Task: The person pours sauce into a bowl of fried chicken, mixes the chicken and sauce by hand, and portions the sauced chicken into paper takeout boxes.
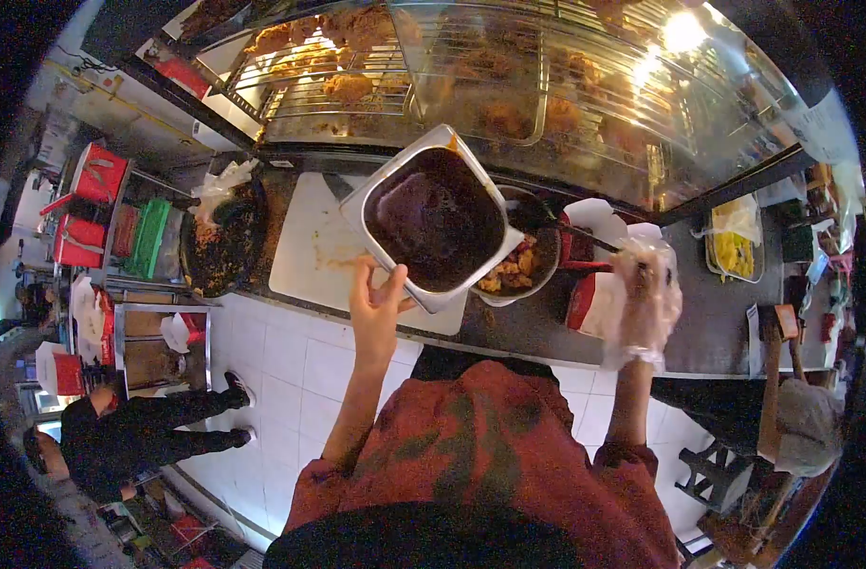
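My left hand grips the near edge of a square metal container with dark sauce inside, thumb on the rim. The container is tilted over a bowl that holds browned food pieces. In a clear plastic glove, my right hand is closed round the end of a dark handle, which reaches left toward the bowl. Red and white boxes stand between the bowl and my right hand. Under the container lies a white cutting board.
A glass display case with fried food on racks spans the back. At left sits a round dark tray with crumbs. A tray of yellow food stands right. Another person is at the lower left, another at the right.
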Tool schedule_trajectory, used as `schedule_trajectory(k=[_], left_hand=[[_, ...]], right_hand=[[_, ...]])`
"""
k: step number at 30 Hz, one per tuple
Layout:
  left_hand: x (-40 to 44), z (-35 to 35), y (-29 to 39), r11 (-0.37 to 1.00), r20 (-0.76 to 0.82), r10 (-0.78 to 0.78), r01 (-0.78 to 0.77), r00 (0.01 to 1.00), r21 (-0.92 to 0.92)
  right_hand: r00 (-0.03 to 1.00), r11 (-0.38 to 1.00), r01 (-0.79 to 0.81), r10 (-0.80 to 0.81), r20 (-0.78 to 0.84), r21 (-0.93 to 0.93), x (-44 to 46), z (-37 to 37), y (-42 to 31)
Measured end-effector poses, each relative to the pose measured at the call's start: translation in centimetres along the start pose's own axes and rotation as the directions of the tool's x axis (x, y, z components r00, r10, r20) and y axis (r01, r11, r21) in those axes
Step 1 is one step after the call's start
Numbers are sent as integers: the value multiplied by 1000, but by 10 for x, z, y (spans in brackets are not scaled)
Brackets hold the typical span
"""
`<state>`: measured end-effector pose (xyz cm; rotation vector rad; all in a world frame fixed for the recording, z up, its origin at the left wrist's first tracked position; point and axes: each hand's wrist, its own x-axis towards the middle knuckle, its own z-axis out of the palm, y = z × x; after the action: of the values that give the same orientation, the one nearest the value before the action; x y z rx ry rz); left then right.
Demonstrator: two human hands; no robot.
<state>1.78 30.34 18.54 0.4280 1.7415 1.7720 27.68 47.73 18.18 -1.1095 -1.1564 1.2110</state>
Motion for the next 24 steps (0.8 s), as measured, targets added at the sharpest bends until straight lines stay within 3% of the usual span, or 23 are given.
schedule_trajectory(k=[3, 4, 5, 6, 8, 10, 12, 13, 14, 15, 16, 17, 20, 22, 24], left_hand=[[-4, 9, -2, 999, -13, 10, -10, 1000, -36], [-3, 8, -7, 999, 10, 8, -8, 1000, -46], [-3, 9, -8, 999, 23, 7, -6, 1000, -50], [-4, 13, -7, 999, 19, 15, -14, 1000, -49], [-9, 20, -6, 999, -40, 45, -45, 998, -15], [-9, 18, -17, 999, -30, 44, -45, 999, -16], [-12, 21, -19, 999, -48, 29, -27, 998, 47], [-13, 26, -20, 996, -76, 66, -61, 995, 59], [-14, 28, -21, 996, -75, 65, -60, 995, 60], [-16, 28, -21, 991, -79, 86, -78, 993, 107], [-18, 29, -22, 984, -81, 110, -96, 991, 152], [-20, 31, -19, 982, -81, 90, -75, 993, 171], [-24, 35, -15, 996, -75, 51, -45, 996, 76], [-23, 35, -18, 998, -69, 49, -45, 996, 51], [-24, 35, -19, 999, -45, 38, -38, 998, -9]], right_hand=[[866, 952, 306, -289, 407, 26, -23, 59, -36], [723, 828, 546, -390, 570, -126, -21, 72, -44], [575, 692, 708, -450, 683, -140, -20, 78, -42], [498, 612, 777, -452, 740, -149, -23, 80, -38], [520, 650, 736, -366, 772, -188, -36, 79, -33], [533, 649, 745, -440, 723, -154, -49, 79, -25], [683, 786, 562, -265, 680, -258, -59, 78, -28], [762, 892, 440, -310, 568, -104, -63, 80, -6], [763, 892, 439, -309, 568, -105, -68, 81, 4], [894, 991, 134, -111, 435, -24, -73, 83, 10], [939, 980, -169, 129, 318, 103, -77, 87, 15], [958, 931, -194, 112, 265, 308, -79, 94, 20], [948, 897, -306, 256, 189, 320, -72, 93, 10], [971, 977, -171, 147, 188, 123, -66, 83, 33], [952, 927, -280, 235, 196, 250, -63, 76, 24]])
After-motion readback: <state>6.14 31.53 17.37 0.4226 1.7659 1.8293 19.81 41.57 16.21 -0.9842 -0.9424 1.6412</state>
